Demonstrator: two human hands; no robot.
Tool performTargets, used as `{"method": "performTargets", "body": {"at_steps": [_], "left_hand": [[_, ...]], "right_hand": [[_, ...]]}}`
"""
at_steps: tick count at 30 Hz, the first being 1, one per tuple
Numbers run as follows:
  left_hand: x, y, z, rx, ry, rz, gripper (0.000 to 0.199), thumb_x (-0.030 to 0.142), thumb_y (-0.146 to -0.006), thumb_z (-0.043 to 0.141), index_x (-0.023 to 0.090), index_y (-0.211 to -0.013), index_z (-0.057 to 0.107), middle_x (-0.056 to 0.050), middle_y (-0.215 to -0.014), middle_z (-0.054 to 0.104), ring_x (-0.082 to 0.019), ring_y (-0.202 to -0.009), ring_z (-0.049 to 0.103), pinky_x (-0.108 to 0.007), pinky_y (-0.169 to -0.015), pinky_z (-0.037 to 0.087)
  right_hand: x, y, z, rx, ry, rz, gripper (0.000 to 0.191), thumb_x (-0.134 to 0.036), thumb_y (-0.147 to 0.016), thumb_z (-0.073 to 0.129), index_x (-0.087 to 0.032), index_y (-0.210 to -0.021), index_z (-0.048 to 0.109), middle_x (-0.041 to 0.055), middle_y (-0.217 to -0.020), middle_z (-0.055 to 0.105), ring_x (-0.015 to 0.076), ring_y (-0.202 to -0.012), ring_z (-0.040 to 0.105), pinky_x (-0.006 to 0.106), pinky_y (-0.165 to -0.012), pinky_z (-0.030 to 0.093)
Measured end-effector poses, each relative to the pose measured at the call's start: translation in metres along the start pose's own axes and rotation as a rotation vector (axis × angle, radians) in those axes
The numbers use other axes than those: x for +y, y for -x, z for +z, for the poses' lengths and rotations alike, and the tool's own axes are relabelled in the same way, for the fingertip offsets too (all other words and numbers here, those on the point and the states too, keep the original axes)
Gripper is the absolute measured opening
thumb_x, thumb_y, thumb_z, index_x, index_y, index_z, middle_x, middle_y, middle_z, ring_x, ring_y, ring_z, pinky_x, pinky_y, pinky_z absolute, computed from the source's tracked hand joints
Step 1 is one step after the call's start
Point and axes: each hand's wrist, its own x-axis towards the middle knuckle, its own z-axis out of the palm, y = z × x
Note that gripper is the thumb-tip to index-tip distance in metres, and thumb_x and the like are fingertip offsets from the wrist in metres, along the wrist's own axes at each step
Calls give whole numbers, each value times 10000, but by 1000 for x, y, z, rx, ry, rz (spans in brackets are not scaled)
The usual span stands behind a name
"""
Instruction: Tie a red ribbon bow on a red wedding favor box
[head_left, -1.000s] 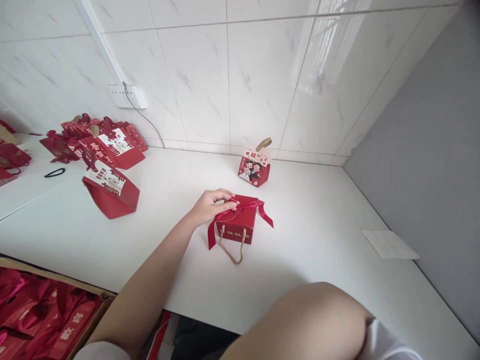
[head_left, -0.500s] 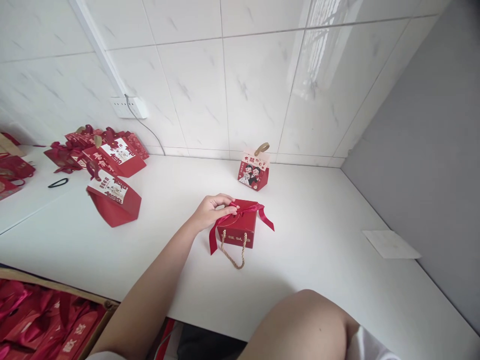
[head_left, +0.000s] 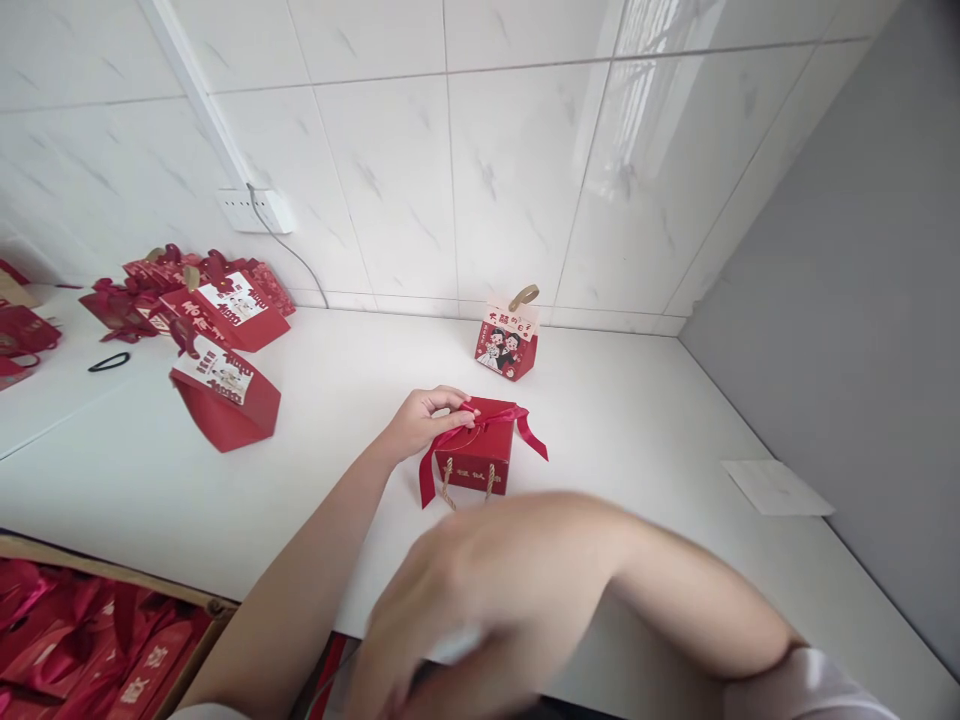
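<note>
White table [head_left: 607, 430] against tiled wall [head_left: 390, 190]. Red box [head_left: 491, 442] mid-table; left hand [head_left: 427, 420] pinches ribbon [head_left: 534, 437] at its top. Right hand [head_left: 487, 580] blurred, nearer the camera; cannot tell its grip.

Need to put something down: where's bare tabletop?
Bare tabletop lies between the ribboned box and the white card, and between the left hand and the labelled box to its left. Crowded: box cluster, back left; front centre, by the right hand.
</note>
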Motion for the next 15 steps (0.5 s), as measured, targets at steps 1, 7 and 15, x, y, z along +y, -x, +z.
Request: {"method": "performTargets", "body": {"at_steps": [1,7,15], "left_hand": [[-1,0,0,-6,10,10,228,380,-756,721,159,-803,752,-86,-1047,648,-218,-1014,613,-332,-933,458],[-1,0,2,-12,47,9,232,387,-758,719,161,-808,746,-77,-1047,663,-203,-952,637,-311,-871,487],[-1,1,3,7,10,-4,215,388,-749,727,178,-780,758,-80,-1080,648,-193,-970,631,-300,-860,493]], "right_hand": [[3,13,-9,94,7,65,152,-197,-932,531,-188,-957,681,56,-1018,724,139,-932,686,198,-832,499],[46,92,-65,691,498,603,149,-301,-924,528,-196,-915,634,97,-1147,632,246,-1095,563,410,-968,414],[81,104,-72,464,250,778,277,-474,-885,575,-201,-858,609,81,-1236,572,268,-1181,507,396,-982,385]]}}
